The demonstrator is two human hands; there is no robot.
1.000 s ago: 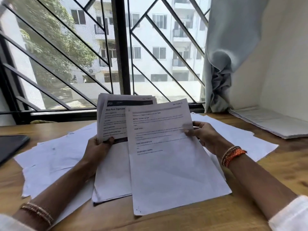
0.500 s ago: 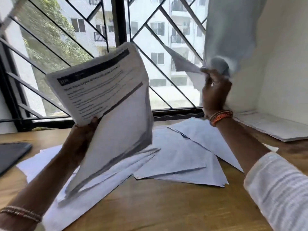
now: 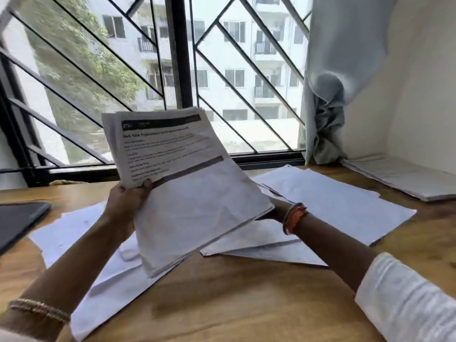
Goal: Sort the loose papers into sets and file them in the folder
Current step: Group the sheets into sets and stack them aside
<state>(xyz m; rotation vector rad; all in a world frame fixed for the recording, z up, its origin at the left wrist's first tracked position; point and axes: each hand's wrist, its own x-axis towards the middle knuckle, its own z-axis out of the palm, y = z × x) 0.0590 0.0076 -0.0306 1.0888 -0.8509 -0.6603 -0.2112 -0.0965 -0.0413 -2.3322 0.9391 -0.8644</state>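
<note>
Left hand (image 3: 125,201) grips a stack of printed sheets (image 3: 182,183) at its left edge, thumb curled over the front near the dark band, fingers behind; the stack is raised off the table (image 3: 246,292) and tilted, long axis running from upper left at the window (image 3: 222,70) down to lower right. Right hand (image 3: 277,211) is under the stack's lower right corner, almost wholly hidden by the paper, only wrist and orange bracelet (image 3: 294,217) showing, so its grip cannot be told. Loose papers (image 3: 333,201) lie spread flat on the table below and to the right of the stack, more of them at left (image 3: 74,230), overlapping. A separate pile (image 3: 407,176) sits against the wall at far right, well apart. A dark flat item (image 3: 19,220) lies at the left table edge, possibly the folder. The right hand is nearer the right-side papers. Bare table in front looks like room to set the stack down.
</note>
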